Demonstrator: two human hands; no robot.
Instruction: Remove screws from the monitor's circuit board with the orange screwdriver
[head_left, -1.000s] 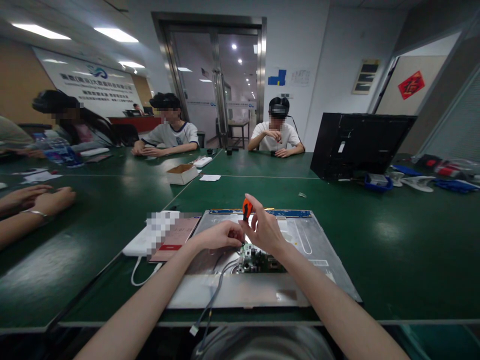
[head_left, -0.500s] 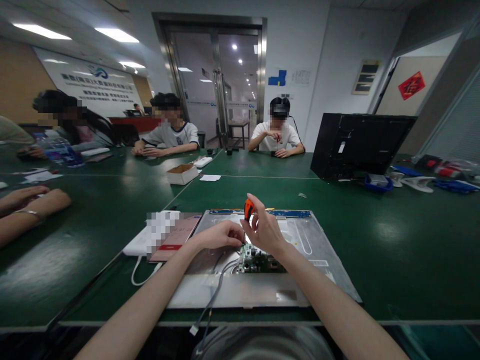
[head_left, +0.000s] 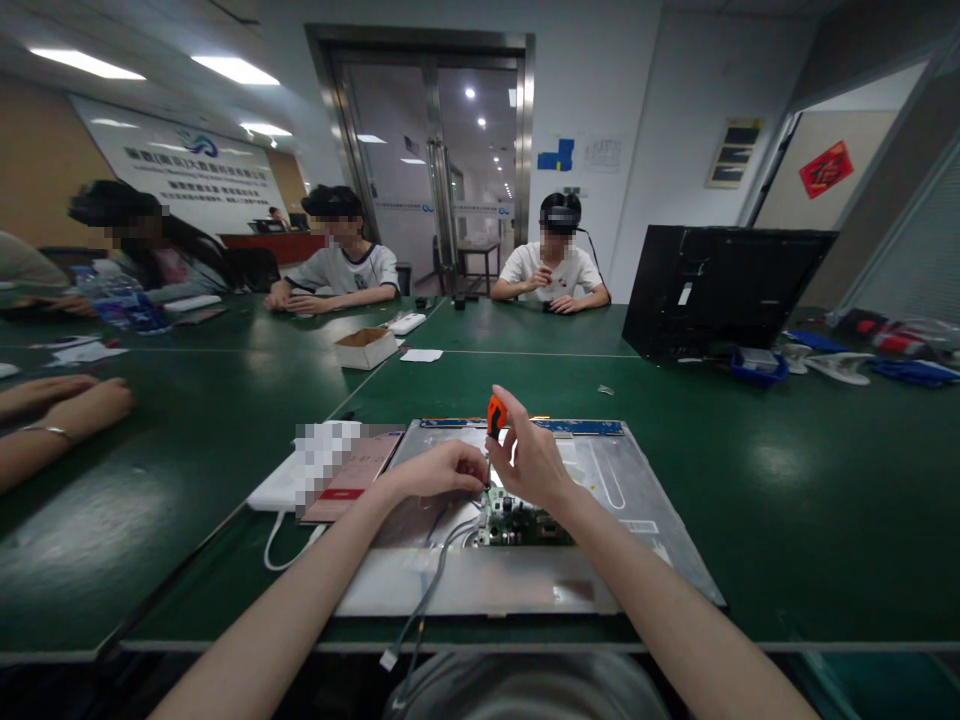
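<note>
My right hand [head_left: 536, 465] grips a screwdriver [head_left: 496, 414] by its orange and black handle, which stands upright with the shaft pointing down. The tip meets the far left corner of a green circuit board [head_left: 514, 522]. Close beside the shaft, my left hand [head_left: 442, 470] is closed in a pinch; whatever lies between its fingertips is hidden. The board sits on a flat silver display panel [head_left: 652, 510] with a blue strip [head_left: 585, 428] along its far edge. Grey cables [head_left: 433, 578] run from the board over the panel's near edge, ending in a white connector [head_left: 388, 659].
Left of the panel lie a white power bank [head_left: 274, 485] with a cable and a pinkish booklet [head_left: 360, 470]. Farther off are a small open box [head_left: 366, 348], a black monitor [head_left: 720, 290] and a blue tray [head_left: 757, 368]. Co-workers sit around the green table [head_left: 795, 480].
The screwdriver handle has turned slightly in my right hand. My left hand stays in place. Across the table, a co-worker's raised hand has shifted left and slightly lower.
</note>
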